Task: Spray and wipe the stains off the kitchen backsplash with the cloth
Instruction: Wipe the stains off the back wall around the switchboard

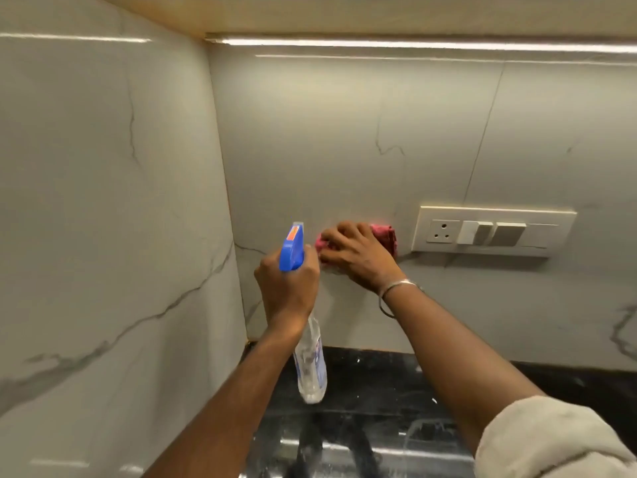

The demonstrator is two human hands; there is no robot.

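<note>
I list by position: backsplash (344, 132) ahead, rising behind the bench (379, 381); cloth (384, 234) on the backsplash under my right hand (358, 257), just left of the switch plate (489, 232); spray bottle (312, 367) in my left hand (287, 284), left of the cloth, above the bench; side wall (103, 201) at far left, meeting the backsplash.

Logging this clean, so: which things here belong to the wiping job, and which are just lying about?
In the job: clear spray bottle with blue trigger head, in the left hand; bunched pink cloth, in the right hand; grey marble-look backsplash.
Just there: white switch and socket plate; black stone countertop; under-cabinet light strip.
</note>
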